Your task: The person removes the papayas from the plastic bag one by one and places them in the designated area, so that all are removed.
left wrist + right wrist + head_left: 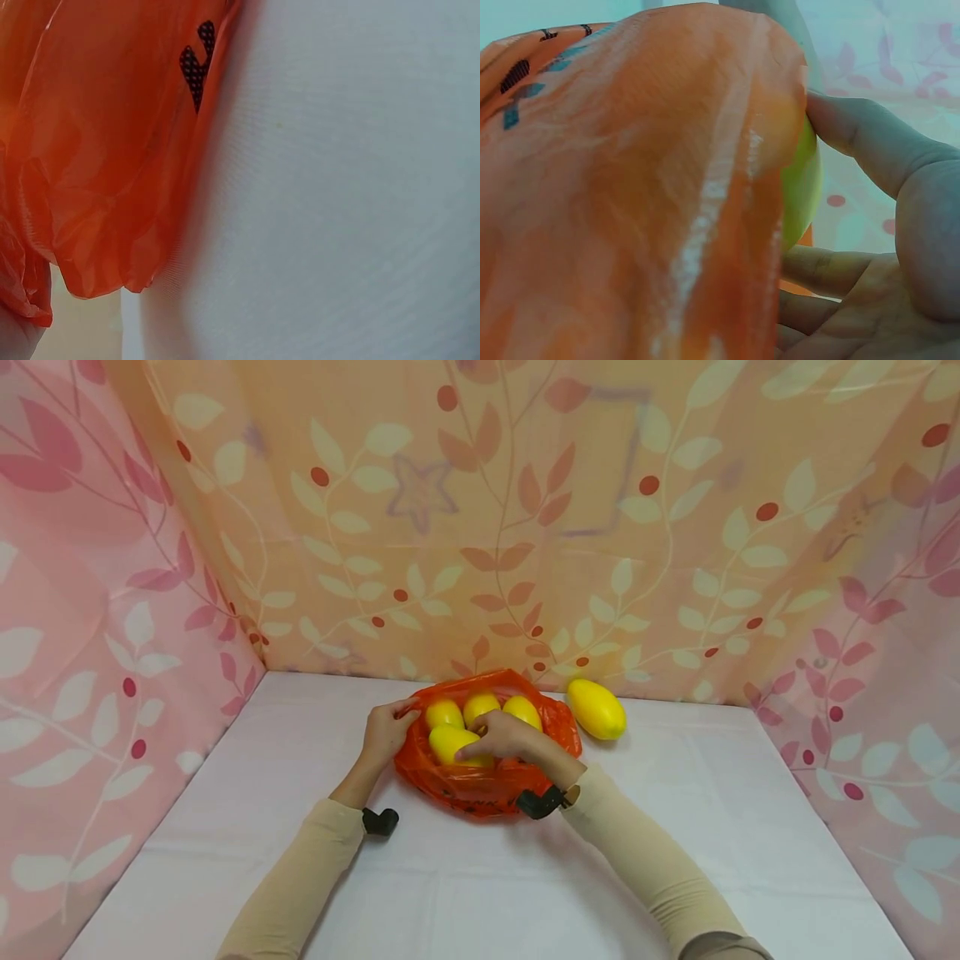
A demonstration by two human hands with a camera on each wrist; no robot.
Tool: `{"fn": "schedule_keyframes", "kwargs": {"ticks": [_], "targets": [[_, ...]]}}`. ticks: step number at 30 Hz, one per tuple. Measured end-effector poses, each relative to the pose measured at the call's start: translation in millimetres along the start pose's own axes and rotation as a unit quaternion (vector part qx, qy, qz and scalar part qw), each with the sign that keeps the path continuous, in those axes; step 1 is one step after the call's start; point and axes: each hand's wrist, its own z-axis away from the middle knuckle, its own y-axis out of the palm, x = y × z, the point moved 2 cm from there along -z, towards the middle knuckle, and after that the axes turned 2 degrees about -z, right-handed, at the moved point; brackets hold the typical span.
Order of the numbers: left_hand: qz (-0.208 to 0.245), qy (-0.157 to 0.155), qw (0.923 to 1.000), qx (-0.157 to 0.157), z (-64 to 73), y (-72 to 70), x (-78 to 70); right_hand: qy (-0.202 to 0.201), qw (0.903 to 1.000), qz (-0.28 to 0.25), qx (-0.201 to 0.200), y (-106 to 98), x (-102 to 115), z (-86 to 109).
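Observation:
An orange-red plastic bag (480, 789) lies with its mouth spread, holding several smooth yellow mango-like fruits (444, 714). My left hand (386, 732) pinches the bag's left rim; in the left wrist view only a sliver of that hand (16, 337) shows beside the film. Over the bag's mouth, my right hand (506, 735) grips the front mango-like fruit (452, 742). In the right wrist view, the thumb and fingers (862, 135) reach around this fruit (802, 180), and the bag's film covers much of it.
Another yellow fruit (596, 709) lies outside the bag, to its right near the back wall. A white cloth (480, 893) covers the table. Leaf-patterned curtains (495, 527) enclose the back and both sides.

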Motion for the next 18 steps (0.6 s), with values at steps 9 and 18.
{"fn": "schedule_keyframes", "kwargs": {"ticks": [9, 18], "targets": [[0.001, -0.001, 1.0000, -0.003, 1.7, -0.9, 0.2, -0.003, 0.9999, -0.003, -0.013, -7.6, 1.2, 0.1], [0.003, 0.002, 1.0000, -0.002, 1.2, -1.0, 0.8, 0.002, 0.9998, -0.005, -0.019, -18.5, 3.6, 2.2]]}}
